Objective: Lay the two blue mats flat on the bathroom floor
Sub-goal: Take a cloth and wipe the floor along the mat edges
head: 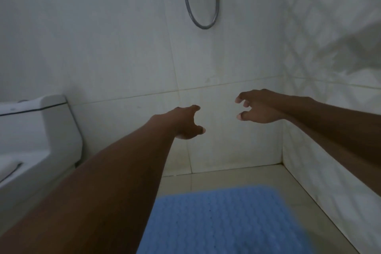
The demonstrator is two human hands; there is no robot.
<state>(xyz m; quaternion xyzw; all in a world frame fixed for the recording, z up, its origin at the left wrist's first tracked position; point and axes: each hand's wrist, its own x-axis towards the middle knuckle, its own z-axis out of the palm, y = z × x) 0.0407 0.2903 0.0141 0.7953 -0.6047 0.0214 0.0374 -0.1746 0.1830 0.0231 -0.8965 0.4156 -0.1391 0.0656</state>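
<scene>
One blue mat [222, 222] lies on the floor [237, 175] below both hands and nearer the person; it looks flat w/ no visible folds, though its near end runs out of shot. 2nd mat isn't in view. Left hand [187, 123] and right hand [259, 107] hang in the air above the mat's far edge, close together but apart, fingers loosely curled and spread, gripping nothing and touching nothing. Behind the hands is the tiled wall [123, 47]; a shower hose [202, 6] loops well above them; the toilet [41, 130] sits off to the left hand's side. Judgement: mat 1 prob. done, so the step in hand is the gap between mats. Next move calls for finding mat 2, gripping it w/ both hands at an edge, and spreading it on bare floor beside mat 1, e.g. toward the toilet, w/o overlap.
</scene>
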